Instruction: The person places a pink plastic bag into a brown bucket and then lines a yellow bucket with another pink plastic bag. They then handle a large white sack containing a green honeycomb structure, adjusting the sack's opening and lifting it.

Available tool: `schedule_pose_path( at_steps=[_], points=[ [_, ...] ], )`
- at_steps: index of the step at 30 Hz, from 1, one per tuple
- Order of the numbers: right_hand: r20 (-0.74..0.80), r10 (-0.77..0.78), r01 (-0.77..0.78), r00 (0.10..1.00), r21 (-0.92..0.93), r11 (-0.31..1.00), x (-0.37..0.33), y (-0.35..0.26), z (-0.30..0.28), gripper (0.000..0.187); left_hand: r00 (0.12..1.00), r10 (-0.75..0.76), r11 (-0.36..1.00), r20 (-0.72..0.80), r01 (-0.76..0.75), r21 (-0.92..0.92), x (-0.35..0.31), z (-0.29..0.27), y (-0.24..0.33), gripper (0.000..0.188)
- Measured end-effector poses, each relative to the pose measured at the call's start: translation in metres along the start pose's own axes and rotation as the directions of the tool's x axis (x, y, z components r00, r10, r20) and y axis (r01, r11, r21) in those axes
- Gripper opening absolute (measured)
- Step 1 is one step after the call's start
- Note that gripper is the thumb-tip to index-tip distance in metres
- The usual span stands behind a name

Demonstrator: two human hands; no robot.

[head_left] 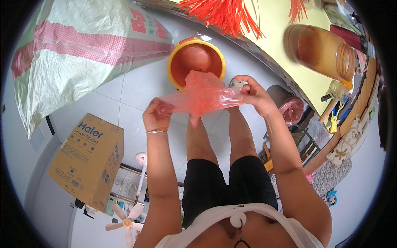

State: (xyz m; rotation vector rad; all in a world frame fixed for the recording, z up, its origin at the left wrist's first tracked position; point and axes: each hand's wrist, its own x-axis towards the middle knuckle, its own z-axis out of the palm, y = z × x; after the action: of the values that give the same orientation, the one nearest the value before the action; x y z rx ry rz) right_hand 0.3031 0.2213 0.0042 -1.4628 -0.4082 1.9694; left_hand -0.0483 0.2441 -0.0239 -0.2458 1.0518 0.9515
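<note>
Yellow-rimmed, a round bin (170,69) is partly hidden behind the red plastic bag (204,93), which is stretched sideways in midair. Its left end is pinched by the curled left hand (157,115); its right end, by the right hand (258,96), one finger extended leftward.

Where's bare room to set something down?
Floor tiles between the woven sack, cardboard box and, seen from above, left hand. Also tabletop between red strips and big jar. Crowded: right of the jar.
</note>
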Motion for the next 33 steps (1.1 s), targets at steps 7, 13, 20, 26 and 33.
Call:
schedule_pose_path(
  at_steps=[7, 13, 20, 26, 33],
  points=[
    [-0.573, 0.272, -0.016, 0.773, 0.410, 0.912, 0.041, 0.048, -0.024, 0.021, 0.761, 0.633, -0.122, 0.138, -0.079, 0.989, 0.008, 0.067, -0.007, 0.015],
    [-0.326, -0.644, 0.093, 0.692, -0.845, 0.527, 0.024, 0.049, 0.017, 0.078, 0.788, 0.546, -0.442, 0.285, -0.019, 0.897, 0.026, 0.068, -0.023, 0.014],
    [-0.082, -0.642, 0.113, 0.763, -0.960, 0.258, 0.067, 0.034, 0.066, 0.063, 0.895, -0.046, -0.347, 0.443, -0.430, 0.833, -0.006, 0.121, -0.069, 0.022],
    [-0.339, -0.481, 0.001, 0.809, -0.817, 0.577, 0.075, 0.044, -0.012, 0.032, 0.902, 0.383, -0.709, 0.201, 0.147, 0.690, 0.034, 0.040, -0.022, 0.014],
    [-0.183, -0.549, 0.103, 0.816, -0.887, 0.450, 0.042, 0.050, 0.014, 0.057, 0.547, 0.512, -0.595, 0.663, -0.331, 0.733, 0.030, 0.016, -0.010, 0.035]
  ],
)
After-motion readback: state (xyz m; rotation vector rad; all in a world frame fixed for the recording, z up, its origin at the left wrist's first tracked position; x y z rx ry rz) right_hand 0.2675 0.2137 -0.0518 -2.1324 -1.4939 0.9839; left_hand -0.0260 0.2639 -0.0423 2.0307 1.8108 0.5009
